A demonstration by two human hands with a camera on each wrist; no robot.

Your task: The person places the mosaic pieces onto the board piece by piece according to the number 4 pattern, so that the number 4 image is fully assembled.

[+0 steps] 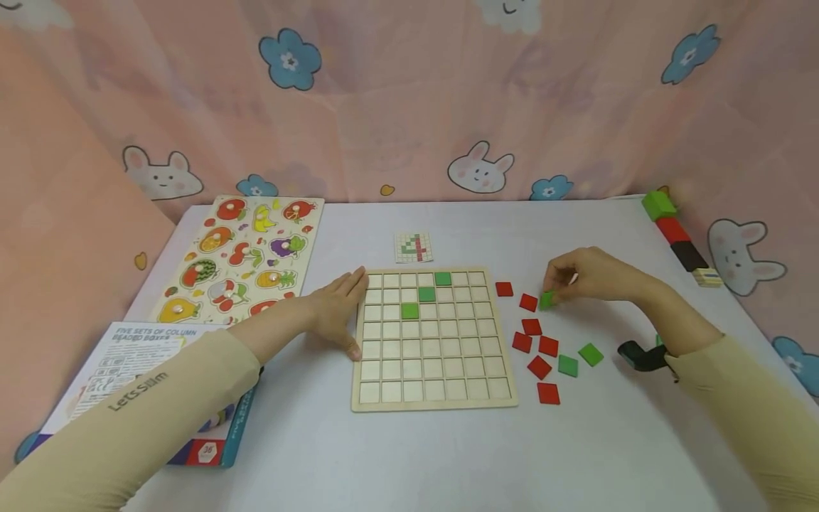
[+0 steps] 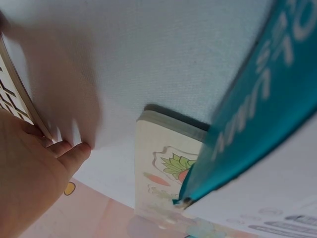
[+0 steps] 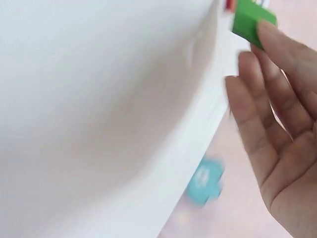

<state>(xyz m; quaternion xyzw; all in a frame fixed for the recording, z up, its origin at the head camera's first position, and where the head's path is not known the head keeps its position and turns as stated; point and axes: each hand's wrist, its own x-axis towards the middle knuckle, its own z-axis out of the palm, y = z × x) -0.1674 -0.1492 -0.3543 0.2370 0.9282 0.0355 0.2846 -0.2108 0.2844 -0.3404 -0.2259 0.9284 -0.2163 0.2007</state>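
- Table [image 1: 448,455], white and wide, carries everything, with a pink curtain [image 1: 409,92] of rabbits and blue flowers hanging behind it at 12 o'clock.
- Fruit puzzle board [image 1: 239,256] lies at 10 o'clock from the table's middle; a printed box [image 1: 121,355] with a teal edge sits at 8 o'clock, partly under the left sleeve.
- Wooden grid board [image 1: 434,340] lies at the centre, most cells bare, with three green tiles [image 1: 426,294] set in its upper rows in a diagonal step.
- Left hand [image 1: 335,313] lies flat and relaxed at 9 o'clock of the grid board, fingers straight, their tips against its left rim; the left wrist view shows the fingers beside that rim.
- Right hand [image 1: 591,274] sits at 3 o'clock of the grid board, fingers curled, pinching a green tile [image 1: 546,300] at the table surface; in the right wrist view a fingertip touches this tile [image 3: 252,24].
- Loose red tiles [image 1: 539,346] lie scattered at 4 o'clock of the grid board, with two more green ones [image 1: 579,360] beside them.
- Row of coloured blocks [image 1: 680,238] runs along the table's edge at 2 o'clock.
- Pattern card [image 1: 413,247], small, lies just beyond the grid board at 12 o'clock.
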